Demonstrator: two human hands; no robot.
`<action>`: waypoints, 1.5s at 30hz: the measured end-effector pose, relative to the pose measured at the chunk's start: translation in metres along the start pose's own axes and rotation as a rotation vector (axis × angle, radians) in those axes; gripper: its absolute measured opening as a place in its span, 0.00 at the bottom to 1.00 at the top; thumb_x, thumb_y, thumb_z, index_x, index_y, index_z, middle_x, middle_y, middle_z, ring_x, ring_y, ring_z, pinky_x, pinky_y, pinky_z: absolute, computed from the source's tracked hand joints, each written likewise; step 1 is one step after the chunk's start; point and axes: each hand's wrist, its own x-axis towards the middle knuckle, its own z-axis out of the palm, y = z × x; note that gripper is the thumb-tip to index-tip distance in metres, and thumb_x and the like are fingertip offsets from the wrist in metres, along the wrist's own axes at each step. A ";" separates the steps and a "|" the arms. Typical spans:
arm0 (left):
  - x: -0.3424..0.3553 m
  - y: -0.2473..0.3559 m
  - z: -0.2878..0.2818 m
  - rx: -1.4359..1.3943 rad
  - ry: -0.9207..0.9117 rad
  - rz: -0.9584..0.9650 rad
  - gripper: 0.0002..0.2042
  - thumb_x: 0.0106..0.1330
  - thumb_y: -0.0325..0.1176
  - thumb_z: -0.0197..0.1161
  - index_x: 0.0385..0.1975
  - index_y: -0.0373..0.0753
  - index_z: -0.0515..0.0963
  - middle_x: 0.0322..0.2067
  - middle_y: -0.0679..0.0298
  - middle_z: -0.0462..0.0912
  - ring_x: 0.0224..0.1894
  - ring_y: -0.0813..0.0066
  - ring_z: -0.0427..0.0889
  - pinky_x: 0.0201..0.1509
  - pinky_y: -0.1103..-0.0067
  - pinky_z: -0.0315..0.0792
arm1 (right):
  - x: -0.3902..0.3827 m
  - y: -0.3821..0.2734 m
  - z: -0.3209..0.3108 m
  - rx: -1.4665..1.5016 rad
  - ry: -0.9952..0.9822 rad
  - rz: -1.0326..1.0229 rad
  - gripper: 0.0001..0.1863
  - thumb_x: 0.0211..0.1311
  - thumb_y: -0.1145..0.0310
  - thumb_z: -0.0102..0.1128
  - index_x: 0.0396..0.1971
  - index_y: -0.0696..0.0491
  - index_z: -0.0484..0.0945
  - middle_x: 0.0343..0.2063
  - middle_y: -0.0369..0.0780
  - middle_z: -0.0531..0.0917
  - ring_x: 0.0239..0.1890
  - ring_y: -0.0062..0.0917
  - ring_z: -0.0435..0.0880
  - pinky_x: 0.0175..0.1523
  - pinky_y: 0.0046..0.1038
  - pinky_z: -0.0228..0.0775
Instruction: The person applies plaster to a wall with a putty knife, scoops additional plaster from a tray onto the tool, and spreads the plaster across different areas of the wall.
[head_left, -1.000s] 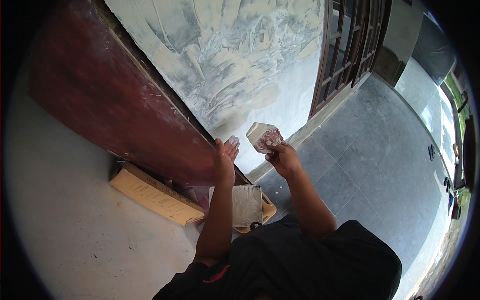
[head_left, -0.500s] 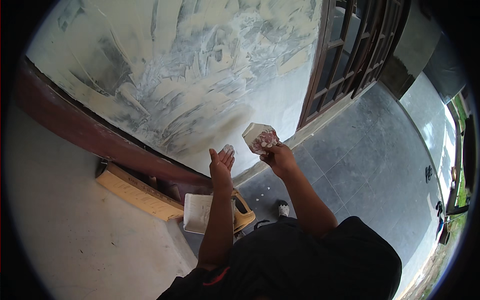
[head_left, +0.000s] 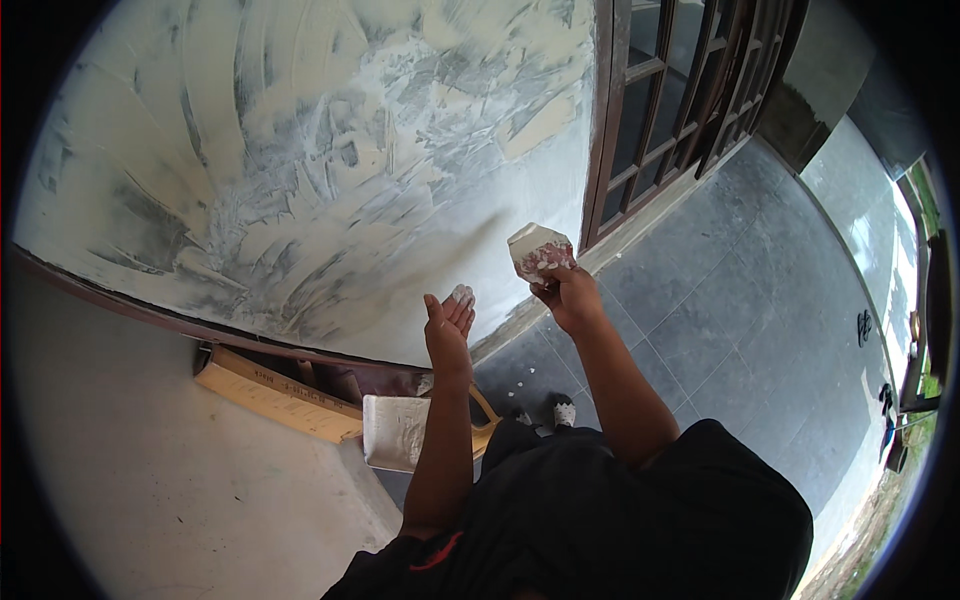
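Right hand (head_left: 570, 300): fingers clamped on flat, angular, white-smeared reddish plate (head_left: 540, 253), near frame centre.
Left hand (head_left: 447, 335): fingers extended, thumb apart.
Cream-and-grey streaked wall (head_left: 300, 150): upper left of frame.

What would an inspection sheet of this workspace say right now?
Surface: wall covered in uneven cream and grey streaks, paler and smoother at its lower right.
Job's things: flat tool, smeared cream and reddish; white container, contents unclear.
Clutter: cardboard carton near the wall's lower edge; white specks on the grey tiles.
Hands: left hand open, holding nothing; right hand grips the flat tool.
Cables: nothing seen.
Surroundings: brown-framed panes right of the wall.
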 end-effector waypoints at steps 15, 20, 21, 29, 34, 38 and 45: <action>0.049 0.039 0.031 0.100 -0.277 0.007 0.41 0.72 0.60 0.34 0.59 0.18 0.59 0.59 0.39 0.66 0.63 0.54 0.67 0.69 0.69 0.58 | 0.041 -0.062 0.035 -0.168 0.229 -0.550 0.17 0.60 0.73 0.51 0.48 0.62 0.74 0.37 0.41 0.81 0.35 0.22 0.82 0.32 0.24 0.78; 0.056 0.044 0.034 0.127 -0.322 -0.023 0.41 0.71 0.60 0.34 0.60 0.18 0.59 0.60 0.39 0.64 0.64 0.54 0.66 0.69 0.69 0.57 | 0.058 -0.097 0.061 -0.599 0.447 -0.752 0.16 0.58 0.73 0.49 0.45 0.62 0.76 0.38 0.49 0.81 0.35 0.36 0.83 0.37 0.32 0.76; 0.057 0.047 0.037 0.134 -0.349 -0.011 0.41 0.72 0.60 0.33 0.60 0.18 0.59 0.60 0.39 0.64 0.64 0.54 0.66 0.69 0.69 0.57 | 0.057 -0.105 0.067 -0.833 0.542 -0.797 0.16 0.58 0.72 0.49 0.44 0.62 0.77 0.38 0.52 0.81 0.36 0.42 0.83 0.41 0.36 0.75; 0.060 0.061 0.068 0.235 -0.425 0.137 0.40 0.73 0.58 0.32 0.59 0.16 0.59 0.60 0.37 0.64 0.65 0.53 0.65 0.70 0.69 0.57 | 0.076 -0.123 0.089 -1.059 0.717 -1.148 0.19 0.58 0.72 0.50 0.49 0.61 0.74 0.40 0.53 0.78 0.42 0.46 0.78 0.48 0.41 0.71; 0.070 0.058 0.078 0.309 -0.393 0.268 0.40 0.73 0.58 0.31 0.58 0.16 0.59 0.59 0.38 0.65 0.63 0.54 0.66 0.69 0.68 0.58 | 0.091 -0.079 0.111 -1.379 0.612 -1.162 0.21 0.58 0.72 0.53 0.52 0.63 0.72 0.34 0.48 0.77 0.39 0.40 0.79 0.44 0.37 0.74; 0.079 0.067 0.079 0.291 -0.407 0.275 0.41 0.72 0.59 0.35 0.60 0.14 0.55 0.62 0.38 0.61 0.66 0.51 0.62 0.71 0.66 0.53 | 0.052 -0.078 0.081 -1.343 0.449 -1.077 0.21 0.58 0.72 0.51 0.53 0.60 0.73 0.36 0.47 0.78 0.37 0.41 0.80 0.45 0.38 0.73; 0.081 0.056 0.096 0.290 -0.403 0.297 0.39 0.73 0.57 0.34 0.57 0.15 0.61 0.58 0.39 0.66 0.63 0.54 0.67 0.69 0.67 0.57 | 0.096 -0.106 0.092 -1.488 0.606 -1.188 0.23 0.57 0.70 0.55 0.52 0.65 0.70 0.35 0.48 0.78 0.38 0.41 0.79 0.44 0.36 0.74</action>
